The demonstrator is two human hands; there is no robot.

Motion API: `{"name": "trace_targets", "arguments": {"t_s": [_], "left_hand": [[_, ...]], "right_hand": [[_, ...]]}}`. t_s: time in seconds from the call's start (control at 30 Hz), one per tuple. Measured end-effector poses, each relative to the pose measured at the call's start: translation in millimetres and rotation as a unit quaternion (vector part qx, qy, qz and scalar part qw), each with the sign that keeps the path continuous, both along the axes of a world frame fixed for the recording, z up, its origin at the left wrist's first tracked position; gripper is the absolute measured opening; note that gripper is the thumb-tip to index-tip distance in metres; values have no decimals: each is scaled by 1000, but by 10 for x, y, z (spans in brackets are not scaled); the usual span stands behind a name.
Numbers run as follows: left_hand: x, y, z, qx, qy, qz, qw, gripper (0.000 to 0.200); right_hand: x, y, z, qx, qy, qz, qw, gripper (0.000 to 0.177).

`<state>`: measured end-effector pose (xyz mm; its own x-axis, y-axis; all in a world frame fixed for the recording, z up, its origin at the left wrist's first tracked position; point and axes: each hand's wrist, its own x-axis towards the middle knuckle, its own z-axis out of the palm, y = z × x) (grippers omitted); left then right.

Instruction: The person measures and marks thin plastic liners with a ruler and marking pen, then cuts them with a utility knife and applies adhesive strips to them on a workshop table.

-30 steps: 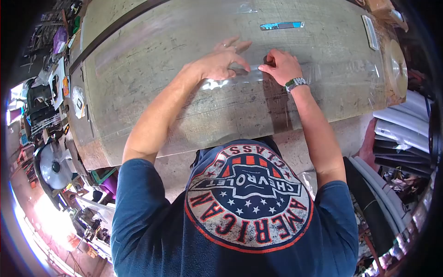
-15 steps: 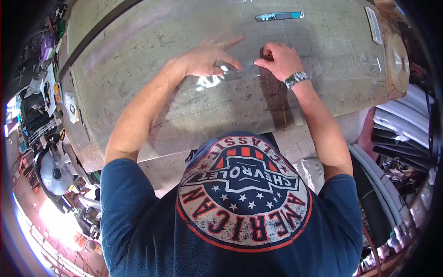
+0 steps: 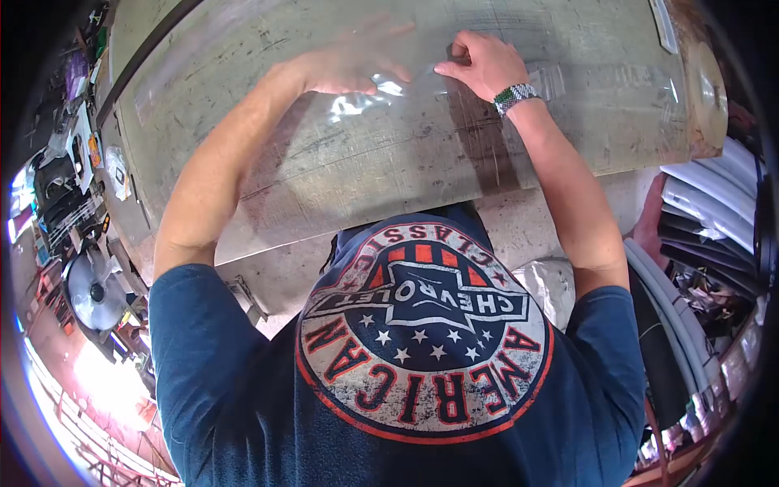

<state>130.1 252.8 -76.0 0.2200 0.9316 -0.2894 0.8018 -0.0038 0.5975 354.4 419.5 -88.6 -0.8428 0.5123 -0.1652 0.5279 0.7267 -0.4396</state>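
Note:
A clear plastic film [image 3: 381, 84] lies over the worn grey-green tabletop [image 3: 365, 162], with bright glints and creases near my hands. My left hand [image 3: 349, 66] is spread with its fingers pointing right, and looks hazy, as if seen through the film. To its right, my right hand [image 3: 485, 66] is curled, thumb and fingers closed in at the film. A beaded bracelet [image 3: 516, 98] circles my right wrist. The fingertips of the right hand are partly hidden.
A dark strip [image 3: 146, 61] runs along the tabletop's left side. A ruler-like strip [image 3: 664, 28] lies at the upper right. Rolls of sheet material [image 3: 710, 195] are stacked at right. At left stand a round metal disc [image 3: 97, 292] and clutter.
The view has shifted, so the tabletop and both hands sit higher in it. The blue utility knife at the top has passed out of view. Both hands keep nearly the same pose.

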Motion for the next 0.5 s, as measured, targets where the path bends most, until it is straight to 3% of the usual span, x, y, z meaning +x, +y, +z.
{"name": "trace_targets", "arguments": {"t_s": [0.5], "left_hand": [[2, 22, -61, -3, 13, -1, 1000, 64]], "right_hand": [[-27, 7, 18, -20, -13, -5, 1000, 42]]}}
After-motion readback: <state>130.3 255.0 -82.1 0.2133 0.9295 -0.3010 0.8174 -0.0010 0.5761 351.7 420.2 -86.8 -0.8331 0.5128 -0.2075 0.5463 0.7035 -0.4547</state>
